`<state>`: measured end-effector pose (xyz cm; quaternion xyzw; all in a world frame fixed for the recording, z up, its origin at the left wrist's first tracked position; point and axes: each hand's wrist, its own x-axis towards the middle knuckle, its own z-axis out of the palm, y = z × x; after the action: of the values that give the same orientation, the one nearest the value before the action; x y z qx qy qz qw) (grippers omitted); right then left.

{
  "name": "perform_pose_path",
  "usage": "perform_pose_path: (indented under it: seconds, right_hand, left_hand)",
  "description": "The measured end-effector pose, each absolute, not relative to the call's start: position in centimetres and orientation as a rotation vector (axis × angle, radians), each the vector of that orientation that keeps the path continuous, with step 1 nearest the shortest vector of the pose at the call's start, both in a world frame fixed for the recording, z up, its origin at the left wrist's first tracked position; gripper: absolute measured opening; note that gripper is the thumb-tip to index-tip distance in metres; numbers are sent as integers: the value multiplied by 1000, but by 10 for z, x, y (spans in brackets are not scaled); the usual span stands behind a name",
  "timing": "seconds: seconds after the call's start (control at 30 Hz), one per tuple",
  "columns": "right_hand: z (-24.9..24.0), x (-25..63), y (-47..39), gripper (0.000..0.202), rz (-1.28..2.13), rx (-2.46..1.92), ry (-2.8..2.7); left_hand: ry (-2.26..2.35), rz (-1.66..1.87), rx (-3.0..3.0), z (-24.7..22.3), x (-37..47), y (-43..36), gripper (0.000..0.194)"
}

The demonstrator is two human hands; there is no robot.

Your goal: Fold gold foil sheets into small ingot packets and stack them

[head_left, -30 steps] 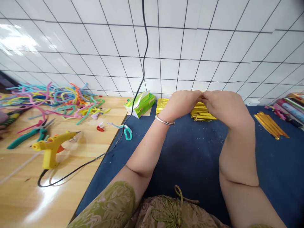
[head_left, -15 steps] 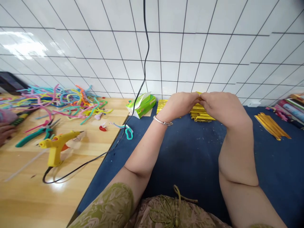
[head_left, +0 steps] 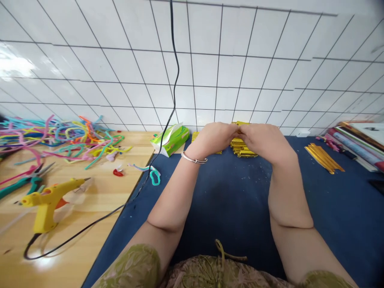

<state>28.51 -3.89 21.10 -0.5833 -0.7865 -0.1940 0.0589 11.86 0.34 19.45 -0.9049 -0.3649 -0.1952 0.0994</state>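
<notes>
My left hand [head_left: 217, 138], with a silver bangle at its wrist, and my right hand [head_left: 264, 142] meet fingertip to fingertip near the wall. Both are bent over with fingers closed in a pinch. Gold shows between the fingertips, seemingly a gold foil strip, though the hands hide most of it. Just beneath and behind them lies a stack of folded gold foil strips [head_left: 243, 151]. More gold foil [head_left: 195, 136] peeks out behind my left hand. Off to the right, a flat bundle of gold strips [head_left: 324, 158] rests on the dark blue cloth [head_left: 228, 200].
A green tissue pack [head_left: 172, 140] stands by the tiled wall. A black cable [head_left: 175, 80] hangs down past it. On the wooden table at left lie a yellow glue gun [head_left: 49, 200], green-handled pliers [head_left: 33, 182] and many coloured pipe cleaners [head_left: 72, 138]. Books [head_left: 357, 146] are stacked at far right.
The view has shifted to the right, so everything sits further left. The co-worker's hand at the left edge has gone out of view. My hands stay together over the gold stack.
</notes>
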Motion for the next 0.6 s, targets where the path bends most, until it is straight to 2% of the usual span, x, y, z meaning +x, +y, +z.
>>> perform_pose_path:
  seconds: [0.23,0.6]
  right_hand:
    - [209,276,-37,35,-629,-1721,-2452]
    - [212,280,-34,37,-585,-1798,-2444]
  left_hand:
    - [-1071,-470,-2637,203,108,-3,25]
    - [-1069,-534,-2657,198,114,0,24]
